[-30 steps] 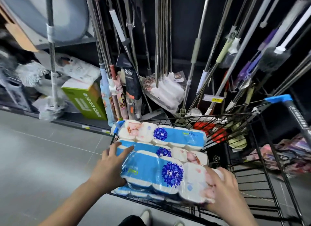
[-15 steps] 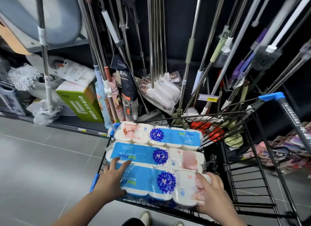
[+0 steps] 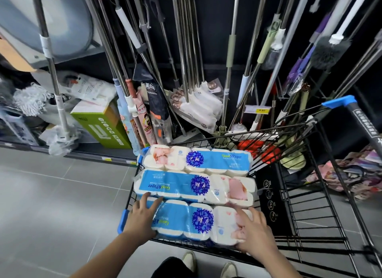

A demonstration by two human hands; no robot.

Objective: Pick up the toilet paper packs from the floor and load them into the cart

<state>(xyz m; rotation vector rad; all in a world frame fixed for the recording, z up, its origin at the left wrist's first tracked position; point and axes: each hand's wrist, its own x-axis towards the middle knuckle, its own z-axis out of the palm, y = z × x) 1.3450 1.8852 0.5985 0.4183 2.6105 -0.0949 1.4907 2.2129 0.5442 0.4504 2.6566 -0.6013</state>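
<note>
Now left hand (image 3: 142,217) and right hand (image 3: 255,231), grip wide, press the nearest "Good&Paper" toilet paper pack (image 3: 199,222) in the cart (image 3: 123,219).

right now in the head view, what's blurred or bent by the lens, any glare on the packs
Head view: wide lens fans the mop poles outward; grey mop head at the left edge is smeared; nearest pack is sharp, print legible, only faint sheen on its wrap; backdrop behind the poles is dark.

R + bottom of cart (image 3: 270,197) cut off by frame; price tag (image 3: 257,110) txt too small; shoes (image 3: 189,261) partly hidden
</note>
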